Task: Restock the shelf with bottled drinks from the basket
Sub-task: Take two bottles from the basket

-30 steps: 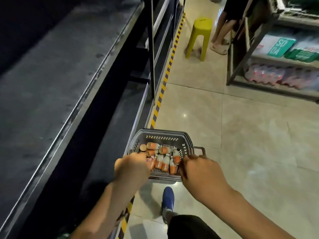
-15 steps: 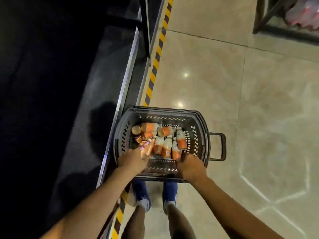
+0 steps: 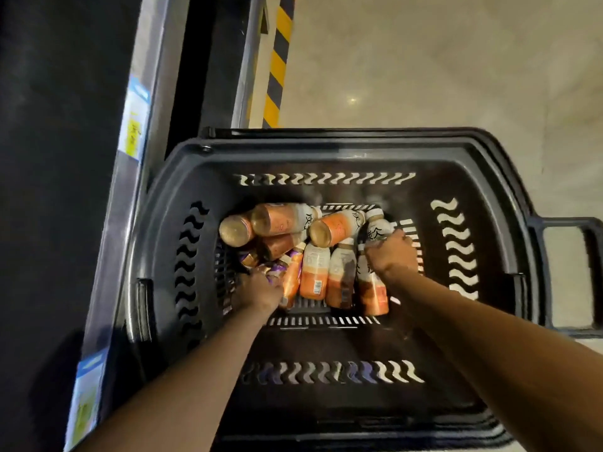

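A dark plastic basket (image 3: 342,148) sits on the floor beside the shelf and fills most of the view. Several orange-and-white bottled drinks (image 3: 315,272) lie jumbled on its bottom. My left hand (image 3: 257,290) is down inside at the left, its fingers closed around a purple-and-orange bottle (image 3: 292,272). My right hand (image 3: 390,256) is inside at the right, gripping a white-labelled bottle (image 3: 377,231) by its upper part. Both forearms reach in from the near rim.
The dark shelf (image 3: 58,158) runs along the left, its metal front edge (image 3: 130,177) carrying blue price tags. Yellow-and-black striped tape (image 3: 277,66) marks the floor by the shelf base. Beige tiled floor (image 3: 440,60) lies beyond the basket. The basket's handle (image 3: 567,223) sticks out right.
The view has dropped much closer to the basket. Both hands went from the near rim down among the bottles and closed on one each.
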{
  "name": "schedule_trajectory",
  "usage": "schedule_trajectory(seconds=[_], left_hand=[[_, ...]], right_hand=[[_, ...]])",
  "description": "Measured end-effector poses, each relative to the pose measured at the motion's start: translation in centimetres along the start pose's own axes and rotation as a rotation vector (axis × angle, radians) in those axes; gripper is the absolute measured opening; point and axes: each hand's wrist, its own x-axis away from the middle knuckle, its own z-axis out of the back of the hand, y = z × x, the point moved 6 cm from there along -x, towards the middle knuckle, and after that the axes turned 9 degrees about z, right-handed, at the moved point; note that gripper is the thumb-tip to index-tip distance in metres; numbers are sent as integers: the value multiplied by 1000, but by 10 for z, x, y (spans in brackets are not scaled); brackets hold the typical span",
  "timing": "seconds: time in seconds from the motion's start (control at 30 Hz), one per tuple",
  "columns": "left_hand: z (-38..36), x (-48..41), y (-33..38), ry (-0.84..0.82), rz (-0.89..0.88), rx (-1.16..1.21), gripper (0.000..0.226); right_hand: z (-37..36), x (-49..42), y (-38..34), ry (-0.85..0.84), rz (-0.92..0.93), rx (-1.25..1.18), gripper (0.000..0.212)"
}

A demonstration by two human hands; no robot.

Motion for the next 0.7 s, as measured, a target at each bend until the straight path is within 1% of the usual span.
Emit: schedule_trajectory(seconds=[0.07,0.17,0.27,0.33,0.43,0.5,0.6,0.7], left_hand=[[-24,-11,6,23,4,-85,65],[-43,-15,14,162,-56,-260,70],[-45,-22,11,263,-146,-329,71],[-45,-27,6,255,-181,-288,72],[-37,-24,3,142,-141,-220,75],[-26,-12,2,55,-101,-160,77],[0,32,1,-87,-51,-20,79],[38,98,15,-259,-44,156,74]], right_hand=[[-22,-19,9,-3,-28,16,76],[-33,-37,15,59,-47,97,89],[-41,-51,19,77,-63,53,87],[-43,-54,25,72,-80,-6,82],[-38,-42,31,61,-77,-65,72],[-33,-24,36,14,-122,-162,62],[-11,21,36,-36,-161,-298,56],[34,77,23,-68,-153,-303,55]])
